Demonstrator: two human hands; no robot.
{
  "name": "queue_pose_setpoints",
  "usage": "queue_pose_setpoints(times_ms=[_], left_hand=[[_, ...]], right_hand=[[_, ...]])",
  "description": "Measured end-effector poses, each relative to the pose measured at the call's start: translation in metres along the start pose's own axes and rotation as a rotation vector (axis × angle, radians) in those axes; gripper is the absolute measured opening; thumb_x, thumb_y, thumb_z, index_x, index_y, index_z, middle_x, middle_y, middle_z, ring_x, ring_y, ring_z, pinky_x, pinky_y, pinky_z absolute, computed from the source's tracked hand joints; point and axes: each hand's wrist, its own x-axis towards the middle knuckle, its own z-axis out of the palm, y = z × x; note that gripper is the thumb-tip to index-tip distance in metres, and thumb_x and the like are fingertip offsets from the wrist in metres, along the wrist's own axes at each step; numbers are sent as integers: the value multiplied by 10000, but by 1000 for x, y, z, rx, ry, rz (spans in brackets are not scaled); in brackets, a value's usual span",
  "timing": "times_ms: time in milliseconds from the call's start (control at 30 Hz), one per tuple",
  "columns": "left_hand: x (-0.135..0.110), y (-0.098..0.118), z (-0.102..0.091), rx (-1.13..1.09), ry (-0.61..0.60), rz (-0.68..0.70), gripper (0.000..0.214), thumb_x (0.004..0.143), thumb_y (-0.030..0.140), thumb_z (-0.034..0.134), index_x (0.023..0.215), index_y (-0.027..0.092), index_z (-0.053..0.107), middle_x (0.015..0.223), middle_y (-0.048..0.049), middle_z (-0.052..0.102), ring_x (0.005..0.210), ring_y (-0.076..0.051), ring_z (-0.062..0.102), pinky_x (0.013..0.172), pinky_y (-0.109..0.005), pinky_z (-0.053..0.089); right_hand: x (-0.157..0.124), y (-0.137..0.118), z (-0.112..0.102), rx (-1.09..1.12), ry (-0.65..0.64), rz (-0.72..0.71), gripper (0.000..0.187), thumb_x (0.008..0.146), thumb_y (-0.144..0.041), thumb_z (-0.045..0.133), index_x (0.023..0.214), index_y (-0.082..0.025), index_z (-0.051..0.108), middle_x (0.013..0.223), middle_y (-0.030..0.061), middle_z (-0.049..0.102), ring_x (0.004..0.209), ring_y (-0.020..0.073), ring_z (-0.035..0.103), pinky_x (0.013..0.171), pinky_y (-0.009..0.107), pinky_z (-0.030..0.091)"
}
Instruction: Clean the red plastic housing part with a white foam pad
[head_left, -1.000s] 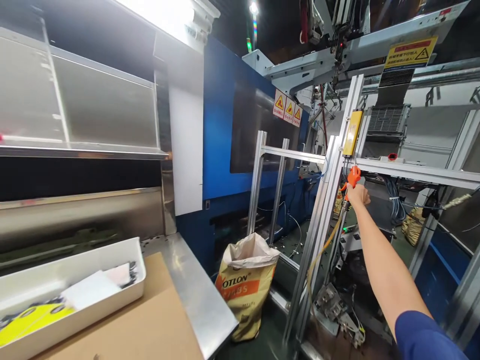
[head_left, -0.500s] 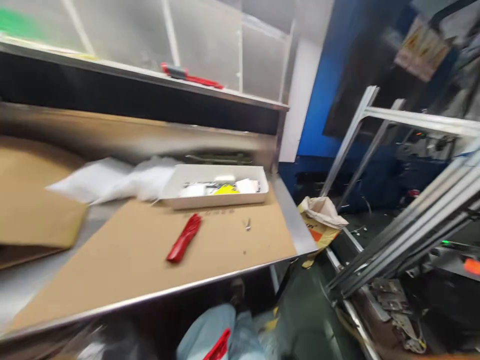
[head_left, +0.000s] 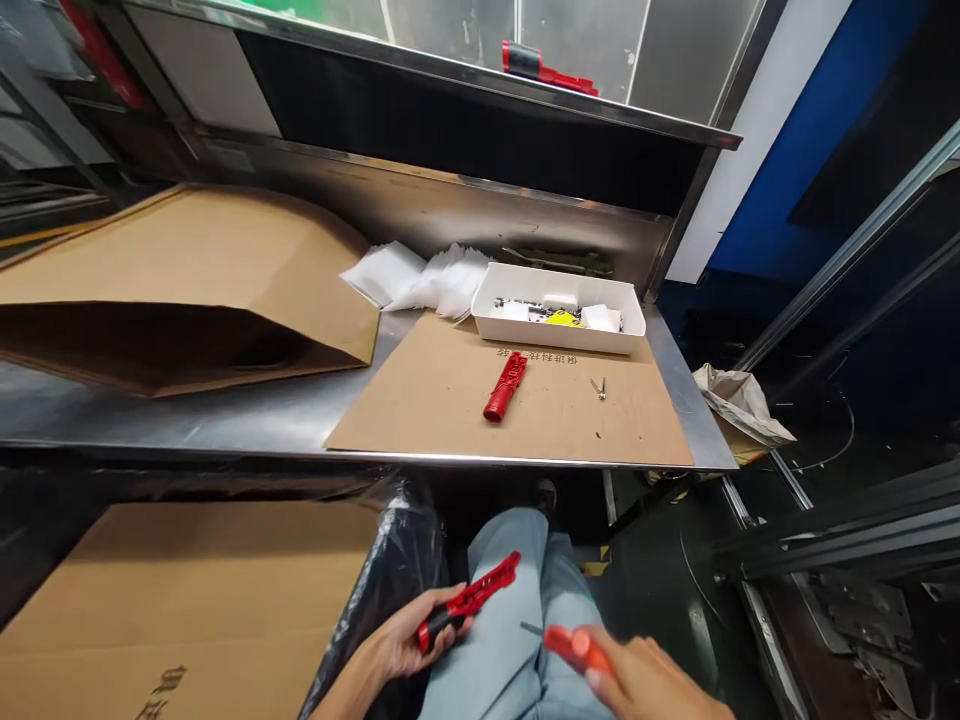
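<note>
My left hand (head_left: 421,628) is closed around the black end of a red-and-black plastic housing (head_left: 480,588) above my lap. The housing's red part is slotted and points up to the right. My right hand (head_left: 637,672), smeared by motion, grips a red-orange handled tool (head_left: 577,648). A thin grey shaft sticks out of that tool toward the housing, with a gap between them; its exact kind is unclear. A second red plastic housing (head_left: 506,387) lies on the cardboard sheet (head_left: 420,400) on the bench, near small open scissors or snips (head_left: 598,388).
A white tray (head_left: 559,335) with small parts and paper pieces sits behind, beside white foam sheets (head_left: 450,280). Open cartons stand on the bench (head_left: 202,190) and at lower left (head_left: 262,580). Another red-and-black housing (head_left: 547,70) rests on the shelf. A sack (head_left: 742,405) stands right.
The view has swung left and steadied. Both hands have come into sight, holding the housing and the tool; earlier only a red piece showed over my lap.
</note>
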Motion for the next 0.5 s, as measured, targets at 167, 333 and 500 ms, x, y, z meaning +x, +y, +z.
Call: queue_pose_setpoints(times_ms=[167, 333, 500], left_hand=[[3, -1, -2, -7, 6, -15, 372, 922, 390, 537, 861, 30, 608, 651, -100, 684, 374, -84, 560, 312, -129, 454], [1, -1, 0, -77, -12, -25, 336, 872, 320, 624, 892, -15, 611, 657, -165, 689, 371, -126, 584, 304, -145, 467], [0, 2, 1, -136, -30, -50, 348, 875, 308, 612, 910, -39, 615, 652, -205, 682, 363, -164, 595, 293, -175, 476]], right_hand=[[4, -12, 0, -43, -19, 15, 403, 942, -384, 296, 1293, -294, 473, 1006, 121, 653, 966, 323, 599, 809, 405, 412], [5, 7, 4, 52, 13, 36, 405, 936, -445, 326, 1255, -305, 533, 995, 111, 651, 945, 312, 594, 826, 420, 407], [19, 14, 14, 164, 3, 32, 406, 920, -504, 360, 1236, -324, 542, 1006, 101, 643, 963, 314, 580, 822, 429, 402]])
